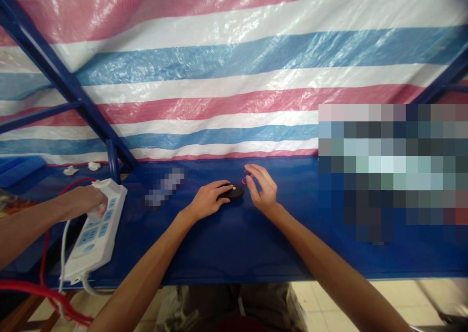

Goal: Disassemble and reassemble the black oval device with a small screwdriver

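Note:
My left hand (pixel 208 198) rests on the blue table (pixel 234 244) and grips a small black oval object (pixel 231 191) with a white dot on top. My right hand (pixel 262 188) hovers just right of it, thumb and forefinger pinched on a tiny reddish piece (pixel 244 180) at the object's far end. The other fingers of that hand are spread.
At the left, another person's hand (pixel 86 200) holds the top of a white power strip (pixel 98 227) with blue sockets; red and white cables (pixel 44 288) trail off the table edge. A striped tarp (pixel 234 68) hangs behind. Blue frame bars (pixel 69 86) slant at left.

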The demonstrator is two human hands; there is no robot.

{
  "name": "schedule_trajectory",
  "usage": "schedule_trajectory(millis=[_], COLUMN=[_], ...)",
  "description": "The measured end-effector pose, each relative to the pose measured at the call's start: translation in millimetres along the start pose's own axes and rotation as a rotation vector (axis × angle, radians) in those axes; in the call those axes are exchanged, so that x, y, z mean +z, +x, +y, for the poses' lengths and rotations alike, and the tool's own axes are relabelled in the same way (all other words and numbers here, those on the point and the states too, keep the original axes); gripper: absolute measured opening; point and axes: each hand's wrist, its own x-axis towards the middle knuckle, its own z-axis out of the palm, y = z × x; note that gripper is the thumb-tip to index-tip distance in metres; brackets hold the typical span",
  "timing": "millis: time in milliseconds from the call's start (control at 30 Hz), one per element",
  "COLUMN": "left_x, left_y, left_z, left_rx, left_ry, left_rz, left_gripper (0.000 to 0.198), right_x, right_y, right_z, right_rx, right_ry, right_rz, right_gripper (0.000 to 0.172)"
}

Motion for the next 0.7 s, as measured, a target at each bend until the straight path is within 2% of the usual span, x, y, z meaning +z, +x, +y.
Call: schedule_trajectory(millis=[367,700], left_x=[-1.1,0.6], left_y=[1.3,0.4], left_z=[1.2,-1.2], left_rx=[0.001,-0.004], left_ry=[0.001,-0.003], left_rz=[-0.011,-0.02], left_gripper=[0.039,0.04], right_x=[0.8,0.7], right_y=[0.4,-1.1], right_z=[0.6,2.3], right_rx=[0.003,0.022], right_ry=[0.01,-0.013], right_rz=[0.001,0.002], right_gripper=[0.036,0.032])
